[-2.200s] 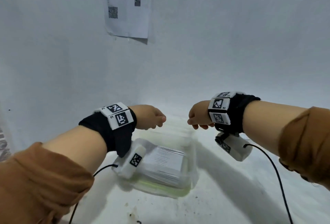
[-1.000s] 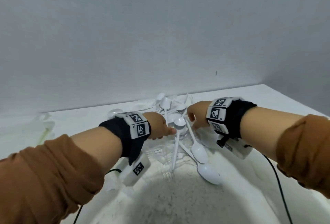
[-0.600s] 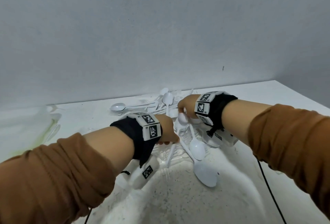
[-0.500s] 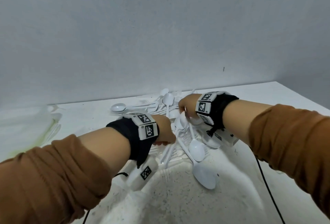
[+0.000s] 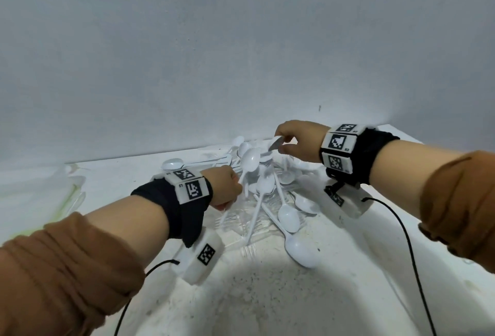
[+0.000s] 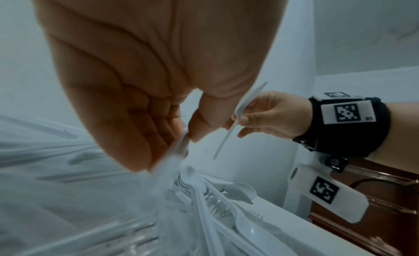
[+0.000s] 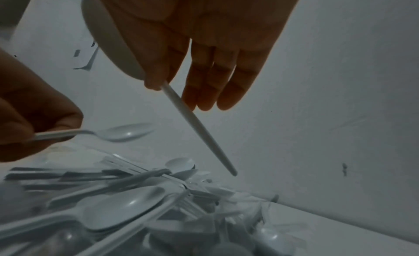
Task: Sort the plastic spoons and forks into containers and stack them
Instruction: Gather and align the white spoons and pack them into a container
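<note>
My right hand [image 5: 297,140] is now raised above the pile [image 5: 270,201], pinching one spoon [image 7: 195,120]; my left hand [image 5: 223,188] grips another spoon [image 5: 250,160].

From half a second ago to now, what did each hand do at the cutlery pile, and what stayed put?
The right hand rose out of the pile of spoons and forks, lifting a white spoon pinched near its bowl, handle hanging down. The left hand lifted a second spoon by its handle, bowl raised. The pile and the two spoons lying nearest the camera stayed where they were.
</note>
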